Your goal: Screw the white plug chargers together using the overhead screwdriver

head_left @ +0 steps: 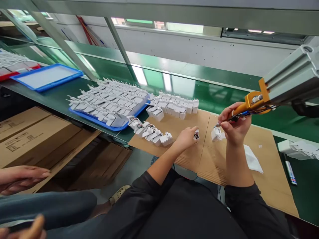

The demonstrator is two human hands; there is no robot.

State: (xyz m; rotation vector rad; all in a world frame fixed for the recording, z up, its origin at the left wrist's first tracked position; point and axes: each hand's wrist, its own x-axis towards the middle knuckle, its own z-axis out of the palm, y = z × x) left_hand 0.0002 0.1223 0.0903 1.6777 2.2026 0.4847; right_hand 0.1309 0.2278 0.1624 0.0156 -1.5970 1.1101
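Observation:
My left hand (pixel 187 136) has its fingers closed on a small white plastic housing (pixel 196 136) with dark and reddish parts inside. My right hand (pixel 235 124) wraps around an orange-handled tool (pixel 239 110) with a narrow tip pointing left; its exact kind is unclear. Just below that tip another white housing (pixel 216 134) sits by itself on the cardboard sheet (pixel 181 126). To the left of my left hand, several white housings with open tops (pixel 152 132) stand in a slanting row. Behind them more white housings (pixel 174 105) form tight rows.
A blue tray (pixel 118 127) full of white housings stands at left, with a blue-rimmed tray (pixel 47 77) beyond. A grey metal beam (pixel 294 73) reaches in at upper right. A marker (pixel 291 172) lies far right. Another person's hand (pixel 22 177) shows at left, above cardboard boxes (pixel 32 136).

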